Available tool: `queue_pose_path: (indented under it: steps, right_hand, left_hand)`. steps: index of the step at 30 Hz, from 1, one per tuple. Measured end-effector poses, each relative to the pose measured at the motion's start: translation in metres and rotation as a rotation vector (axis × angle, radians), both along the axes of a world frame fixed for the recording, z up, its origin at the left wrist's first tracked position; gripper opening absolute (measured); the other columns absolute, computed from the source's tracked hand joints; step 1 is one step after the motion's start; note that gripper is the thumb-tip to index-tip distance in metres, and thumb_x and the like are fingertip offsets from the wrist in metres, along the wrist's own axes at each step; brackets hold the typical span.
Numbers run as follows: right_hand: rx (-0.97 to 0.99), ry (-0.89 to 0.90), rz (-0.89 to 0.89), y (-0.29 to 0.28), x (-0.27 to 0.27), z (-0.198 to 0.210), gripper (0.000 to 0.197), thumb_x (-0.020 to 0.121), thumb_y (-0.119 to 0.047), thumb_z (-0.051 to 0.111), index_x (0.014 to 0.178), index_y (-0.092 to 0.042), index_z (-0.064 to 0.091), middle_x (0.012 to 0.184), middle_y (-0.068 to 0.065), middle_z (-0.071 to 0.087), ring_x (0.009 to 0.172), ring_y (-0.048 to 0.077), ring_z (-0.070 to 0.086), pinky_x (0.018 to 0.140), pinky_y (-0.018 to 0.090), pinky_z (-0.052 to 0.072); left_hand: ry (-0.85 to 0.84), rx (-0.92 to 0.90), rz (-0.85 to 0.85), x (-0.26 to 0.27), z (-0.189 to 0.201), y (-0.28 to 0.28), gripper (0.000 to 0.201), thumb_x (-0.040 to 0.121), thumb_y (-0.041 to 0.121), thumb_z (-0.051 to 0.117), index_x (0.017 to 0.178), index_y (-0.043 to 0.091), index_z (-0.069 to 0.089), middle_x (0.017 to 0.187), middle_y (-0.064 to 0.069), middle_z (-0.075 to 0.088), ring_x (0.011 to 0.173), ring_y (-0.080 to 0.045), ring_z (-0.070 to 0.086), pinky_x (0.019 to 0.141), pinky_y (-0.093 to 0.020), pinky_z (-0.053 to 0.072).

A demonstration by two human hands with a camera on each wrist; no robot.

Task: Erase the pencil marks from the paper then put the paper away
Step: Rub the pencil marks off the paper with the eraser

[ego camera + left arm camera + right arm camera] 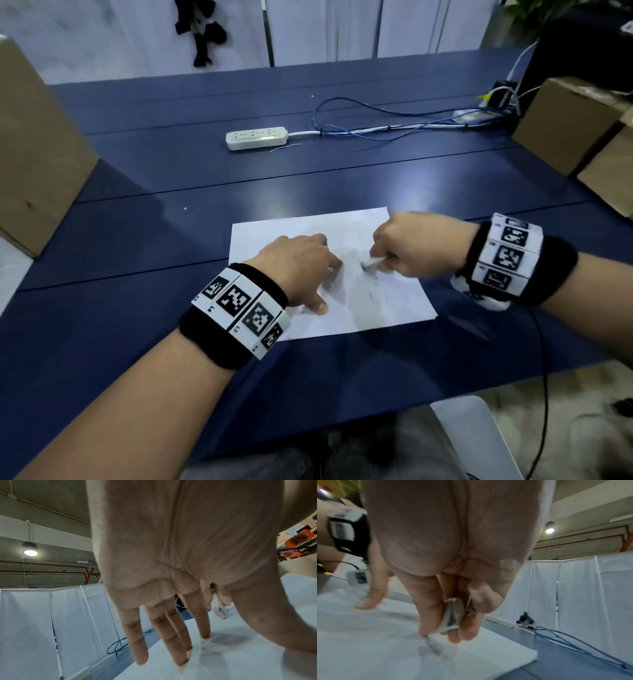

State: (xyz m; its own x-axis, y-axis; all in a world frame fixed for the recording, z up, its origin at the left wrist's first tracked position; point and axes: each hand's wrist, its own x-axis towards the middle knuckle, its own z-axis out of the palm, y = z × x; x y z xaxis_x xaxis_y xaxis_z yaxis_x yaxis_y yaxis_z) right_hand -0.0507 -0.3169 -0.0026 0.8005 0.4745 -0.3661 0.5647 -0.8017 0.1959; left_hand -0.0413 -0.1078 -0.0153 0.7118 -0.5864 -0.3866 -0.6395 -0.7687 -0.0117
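On the blue table (171, 240), left fingers (171, 635) spread flat on paper (387, 308); right fingers (426, 608) pinch an eraser (452, 616).

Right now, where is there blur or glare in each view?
Head view: eraser motion-smeared, glare patch on table. Left wrist view: sharp left hand, bright ceiling lamp. Right wrist view: right hand soft, eraser tip blurred on paper.

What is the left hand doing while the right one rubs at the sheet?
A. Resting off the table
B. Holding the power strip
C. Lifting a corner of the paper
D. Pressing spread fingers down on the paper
D: the left hand lies on the paper with straight, spread fingers whose tips touch it, while the right hand pinches the eraser against the sheet.
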Motion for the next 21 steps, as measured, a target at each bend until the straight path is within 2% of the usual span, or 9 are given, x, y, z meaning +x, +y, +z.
queue_pose_path:
  steps: [2,5,9,11,13,15,17,19,21]
  right_hand:
    - [0.026,0.064,0.083,0.002,-0.019,0.000,0.020,0.094,-0.033,0.051,0.098,-0.022,0.066,0.099,-0.004,0.063,0.098,0.023,0.060,0.073,0.035,0.049]
    - [0.119,0.190,0.151,0.001,-0.036,0.000,0.023,0.095,-0.036,0.051,0.109,-0.027,0.068,0.098,-0.006,0.062,0.097,0.019,0.059,0.078,0.035,0.050]
    - [0.109,0.019,-0.076,-0.003,-0.003,-0.003,0.029,0.090,-0.041,0.046,0.091,-0.022,0.068,0.091,0.000,0.064,0.092,0.028,0.061,0.075,0.042,0.055]
    - [0.071,-0.025,-0.071,-0.006,0.002,-0.005,0.025,0.093,-0.039,0.049,0.091,-0.022,0.067,0.093,-0.001,0.063,0.092,0.029,0.059,0.074,0.043,0.055]
    - [0.094,-0.006,0.025,-0.007,-0.012,-0.007,0.023,0.095,-0.037,0.049,0.097,-0.022,0.066,0.097,-0.003,0.061,0.094,0.025,0.059,0.075,0.038,0.053]
    - [0.172,0.107,0.141,-0.004,-0.033,-0.002,0.021,0.096,-0.034,0.052,0.101,-0.021,0.068,0.097,-0.003,0.061,0.093,0.021,0.058,0.073,0.031,0.046]
    - [0.192,0.194,0.142,-0.004,-0.034,-0.001,0.022,0.095,-0.036,0.053,0.104,-0.024,0.069,0.095,-0.004,0.062,0.093,0.020,0.059,0.072,0.027,0.042]
    - [0.138,0.143,0.049,-0.003,-0.018,-0.003,0.032,0.090,-0.045,0.045,0.101,-0.027,0.068,0.095,-0.003,0.064,0.094,0.023,0.061,0.075,0.032,0.050]
    - [0.113,0.020,-0.079,-0.004,0.001,-0.004,0.029,0.089,-0.044,0.045,0.091,-0.024,0.066,0.093,0.001,0.063,0.093,0.030,0.062,0.073,0.042,0.055]
  left_hand:
    - [-0.001,-0.010,-0.002,0.000,-0.001,0.000,0.060,0.076,0.047,0.081,0.130,0.032,0.059,0.127,0.005,0.050,0.110,-0.019,0.055,0.093,-0.041,0.047]
    - [0.005,-0.002,-0.009,0.003,0.000,-0.002,0.051,0.073,0.047,0.084,0.115,0.025,0.065,0.124,0.006,0.052,0.106,-0.019,0.056,0.091,-0.042,0.049]
    - [0.006,0.010,-0.031,0.004,0.003,-0.004,0.055,0.074,0.050,0.081,0.123,0.030,0.065,0.116,0.007,0.054,0.109,-0.018,0.054,0.093,-0.040,0.048]
    - [0.002,-0.001,-0.016,0.004,0.003,-0.004,0.055,0.077,0.059,0.075,0.122,0.030,0.065,0.114,0.008,0.054,0.108,-0.017,0.054,0.092,-0.039,0.048]
    - [-0.010,0.003,0.000,0.003,0.001,-0.005,0.053,0.079,0.065,0.069,0.116,0.028,0.067,0.112,0.007,0.055,0.106,-0.018,0.055,0.088,-0.039,0.050]
    - [-0.031,0.007,0.014,0.003,-0.001,-0.007,0.048,0.079,0.067,0.068,0.103,0.025,0.066,0.108,0.006,0.056,0.103,-0.019,0.057,0.081,-0.037,0.049]
    - [-0.053,0.007,0.024,0.002,-0.002,-0.010,0.047,0.077,0.067,0.070,0.094,0.024,0.063,0.106,0.007,0.057,0.100,-0.019,0.057,0.076,-0.034,0.045]
    - [-0.064,0.001,0.028,0.002,-0.001,-0.013,0.050,0.075,0.067,0.071,0.097,0.023,0.066,0.105,0.007,0.059,0.100,-0.020,0.058,0.076,-0.034,0.045]
    - [-0.067,0.003,0.028,0.001,0.001,-0.015,0.051,0.075,0.067,0.072,0.105,0.025,0.070,0.105,0.007,0.060,0.100,-0.020,0.059,0.079,-0.034,0.047]
